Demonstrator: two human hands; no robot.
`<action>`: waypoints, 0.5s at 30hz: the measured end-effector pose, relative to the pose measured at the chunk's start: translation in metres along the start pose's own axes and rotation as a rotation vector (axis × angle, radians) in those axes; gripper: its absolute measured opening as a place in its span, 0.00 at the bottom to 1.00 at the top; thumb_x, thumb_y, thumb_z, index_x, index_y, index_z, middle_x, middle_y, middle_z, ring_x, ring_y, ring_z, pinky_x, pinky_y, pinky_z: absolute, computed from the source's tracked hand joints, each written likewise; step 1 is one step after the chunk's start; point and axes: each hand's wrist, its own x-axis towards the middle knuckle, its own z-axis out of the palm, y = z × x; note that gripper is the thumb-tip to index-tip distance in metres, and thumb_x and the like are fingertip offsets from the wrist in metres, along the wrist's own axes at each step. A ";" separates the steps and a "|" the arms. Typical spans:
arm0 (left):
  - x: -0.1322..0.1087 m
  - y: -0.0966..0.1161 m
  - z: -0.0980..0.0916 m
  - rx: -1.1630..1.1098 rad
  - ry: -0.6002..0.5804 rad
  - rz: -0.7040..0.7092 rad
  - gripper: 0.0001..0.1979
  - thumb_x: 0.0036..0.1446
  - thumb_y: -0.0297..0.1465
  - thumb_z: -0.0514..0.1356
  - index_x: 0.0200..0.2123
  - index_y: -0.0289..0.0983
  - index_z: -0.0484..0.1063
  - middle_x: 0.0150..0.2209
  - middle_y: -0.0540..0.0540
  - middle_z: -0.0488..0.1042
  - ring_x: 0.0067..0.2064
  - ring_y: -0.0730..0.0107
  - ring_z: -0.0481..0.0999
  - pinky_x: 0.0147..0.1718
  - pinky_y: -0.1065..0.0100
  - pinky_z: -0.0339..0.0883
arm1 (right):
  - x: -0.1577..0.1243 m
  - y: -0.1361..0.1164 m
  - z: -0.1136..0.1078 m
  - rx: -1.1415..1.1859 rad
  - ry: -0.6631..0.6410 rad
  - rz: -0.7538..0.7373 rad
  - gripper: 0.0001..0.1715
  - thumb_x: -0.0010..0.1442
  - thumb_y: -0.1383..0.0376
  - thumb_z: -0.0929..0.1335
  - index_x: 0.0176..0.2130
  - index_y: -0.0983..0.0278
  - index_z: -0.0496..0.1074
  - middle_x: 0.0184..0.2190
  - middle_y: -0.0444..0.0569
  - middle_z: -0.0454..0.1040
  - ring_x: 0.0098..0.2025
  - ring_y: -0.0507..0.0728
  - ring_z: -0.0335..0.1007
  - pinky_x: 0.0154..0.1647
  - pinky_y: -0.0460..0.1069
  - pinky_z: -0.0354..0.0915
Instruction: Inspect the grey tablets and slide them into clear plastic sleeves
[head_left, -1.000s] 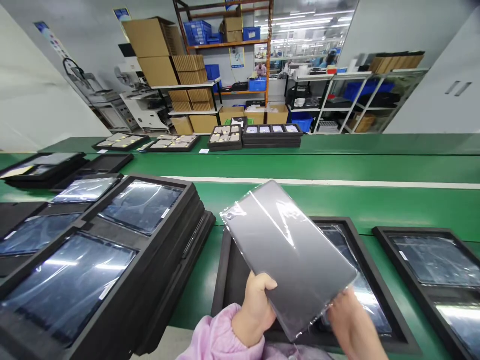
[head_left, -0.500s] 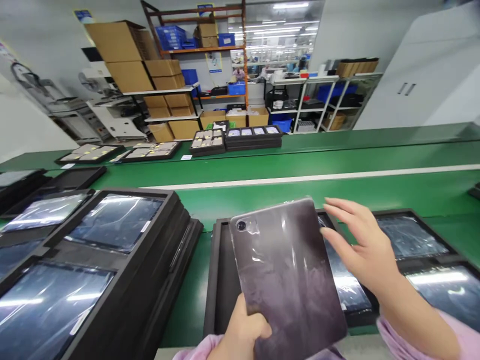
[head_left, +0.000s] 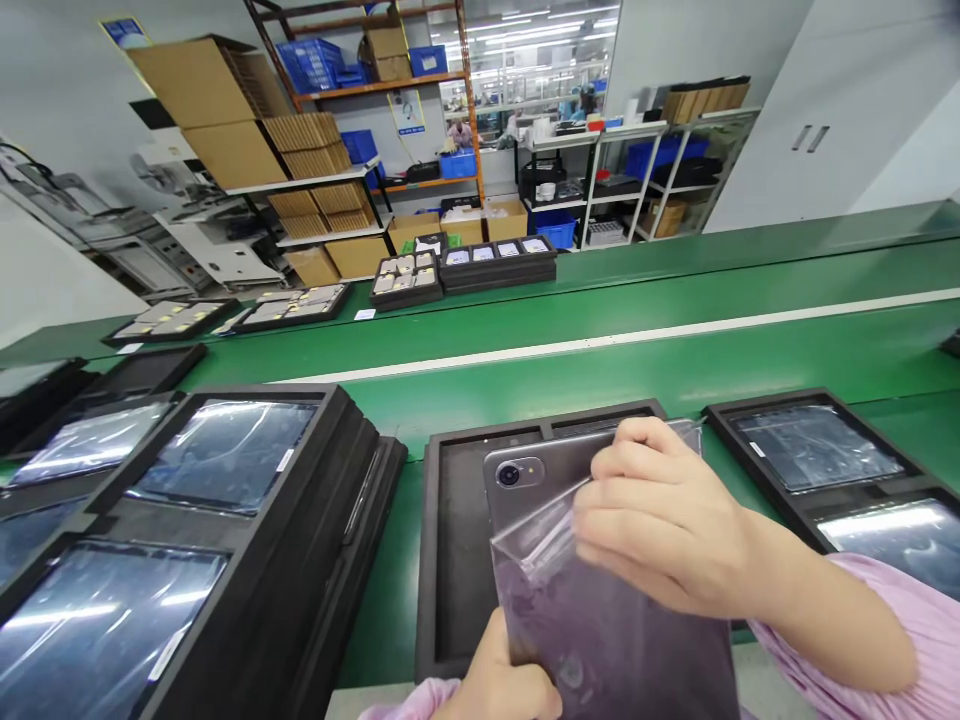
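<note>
A dark tablet [head_left: 615, 650] is held back side up, its camera at the upper left corner. My left hand [head_left: 506, 675] grips its lower left edge, thumb on the back. Clear plastic film [head_left: 536, 535] is folded down from the tablet's top part, and my right hand [head_left: 667, 520] pinches it near the upper right, fingers closed. The tablet's lower end runs out of the frame. Beneath it lies a black foam tray [head_left: 431, 560] with a bare left compartment; its right part is mostly hidden by the tablet and my right hand.
Stacked black trays [head_left: 292, 540] with wrapped tablets stand at the left. Another tray [head_left: 795, 490] with tablets lies at the right. Smaller trays [head_left: 499, 268] sit along the back of the green bench [head_left: 600, 375]. Behind are shelves with boxes and blue bins.
My right hand has moved left onto the tablet and closed on the film, which has come away from the top part of the back. The view has shifted slightly.
</note>
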 end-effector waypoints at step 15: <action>-0.006 -0.007 -0.004 0.137 0.083 -0.062 0.22 0.31 0.18 0.59 0.35 0.36 0.74 0.25 0.52 0.73 0.30 0.68 0.69 0.31 0.69 0.62 | 0.006 -0.013 0.005 -0.242 0.114 0.228 0.12 0.60 0.77 0.63 0.31 0.66 0.73 0.29 0.46 0.77 0.27 0.51 0.66 0.30 0.49 0.56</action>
